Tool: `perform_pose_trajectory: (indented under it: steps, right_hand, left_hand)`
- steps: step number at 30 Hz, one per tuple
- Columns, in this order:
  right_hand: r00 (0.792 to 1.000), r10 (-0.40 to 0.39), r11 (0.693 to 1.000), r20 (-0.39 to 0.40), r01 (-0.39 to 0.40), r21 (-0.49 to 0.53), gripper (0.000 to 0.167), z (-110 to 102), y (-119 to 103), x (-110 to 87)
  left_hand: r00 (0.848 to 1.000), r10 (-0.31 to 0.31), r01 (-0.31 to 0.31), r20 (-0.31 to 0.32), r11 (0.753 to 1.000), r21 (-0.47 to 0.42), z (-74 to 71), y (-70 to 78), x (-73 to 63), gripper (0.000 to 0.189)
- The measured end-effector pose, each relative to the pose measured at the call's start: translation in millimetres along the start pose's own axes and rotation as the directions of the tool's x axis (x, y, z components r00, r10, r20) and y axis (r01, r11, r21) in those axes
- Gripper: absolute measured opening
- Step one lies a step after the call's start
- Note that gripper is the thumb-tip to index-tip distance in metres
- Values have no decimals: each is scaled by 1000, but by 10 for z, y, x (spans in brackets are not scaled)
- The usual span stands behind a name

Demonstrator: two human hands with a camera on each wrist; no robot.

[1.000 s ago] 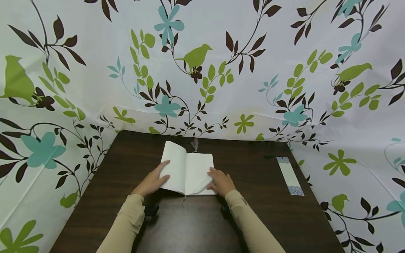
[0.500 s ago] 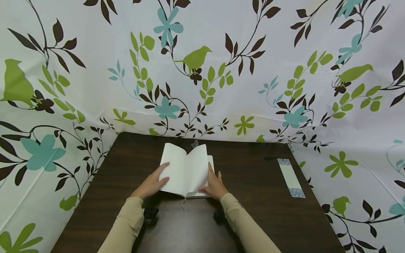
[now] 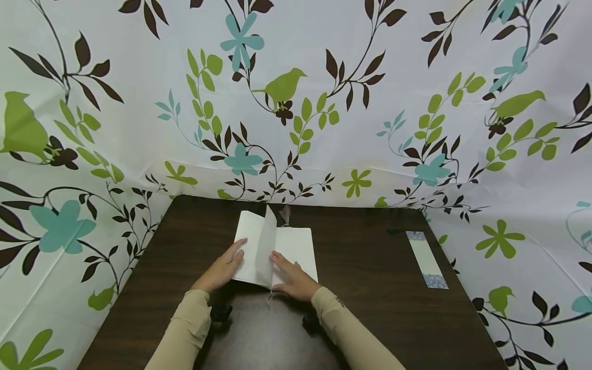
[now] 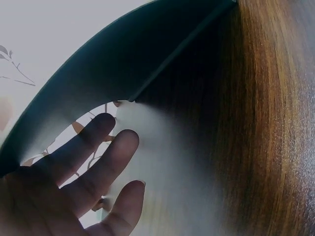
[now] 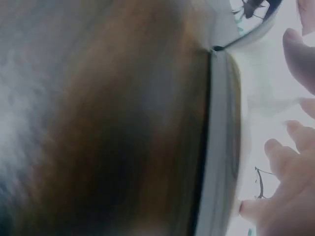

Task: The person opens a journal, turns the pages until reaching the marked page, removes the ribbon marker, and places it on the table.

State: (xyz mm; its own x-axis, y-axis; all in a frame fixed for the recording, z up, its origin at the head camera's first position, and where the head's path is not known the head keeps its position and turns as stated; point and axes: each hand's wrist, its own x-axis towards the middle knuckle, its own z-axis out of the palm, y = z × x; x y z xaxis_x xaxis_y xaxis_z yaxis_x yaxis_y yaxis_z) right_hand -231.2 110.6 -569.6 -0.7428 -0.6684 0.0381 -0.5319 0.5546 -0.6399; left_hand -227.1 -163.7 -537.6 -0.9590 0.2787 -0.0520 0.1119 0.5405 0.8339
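Observation:
An open notebook (image 3: pixel 296 246) with blank white pages lies at the middle of the table. My left hand (image 3: pixel 215 270) holds its left side, thumb on the page. Beneath, in the left wrist view, the fingers of that hand (image 4: pixel 83 182) reach under the dark cover (image 4: pixel 118 54), which is raised off the table. A single leaf (image 3: pixel 267 244) stands nearly upright at the spine. My right hand (image 3: pixel 296 282) lies over the lower right page, its extended fingers against that leaf. Seen from the right wrist, the fingers of the hand (image 5: pixel 290 191) are spread beyond the notebook's edge (image 5: pixel 219 137).
A pale bookmark (image 3: pixel 426 259) with blue patterned ends lies on the right of the dark wooden table (image 3: pixel 361 318). A tassel (image 3: pixel 286 215) shows above the notebook, and a thin ribbon (image 3: pixel 269 299) hangs below its spine. Patterned cloth (image 3: pixel 356 133) surrounds the table.
My right hand has moved from the right page's outer edge toward the spine, carrying a leaf leftward until it stands upright. The left hand has stayed at the left side.

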Motion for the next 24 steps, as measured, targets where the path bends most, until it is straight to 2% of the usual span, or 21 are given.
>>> perform_pose_trajectory:
  steps: [4,6,14,18,24]
  right_hand:
    - [996,-36,994,83,44,-96,67,60,-17,-16]
    - [993,-40,993,113,52,-108,62,68,-20,-14]
    - [989,-14,993,147,31,-117,55,-3,-28,10]
    - [989,27,987,143,-4,-163,55,-37,-13,10]
    - [996,52,955,71,-29,-294,53,-87,128,-66]
  left_hand:
    - [999,-35,35,8,999,-33,4,-3,-11,61]
    - [998,-54,54,12,997,-52,1,16,-12,63]
    - [999,-41,42,19,998,-51,-17,46,11,70]
    - [999,-34,35,21,998,-49,-31,37,9,75]
    - [997,-62,64,53,997,-35,-40,1,-9,75]
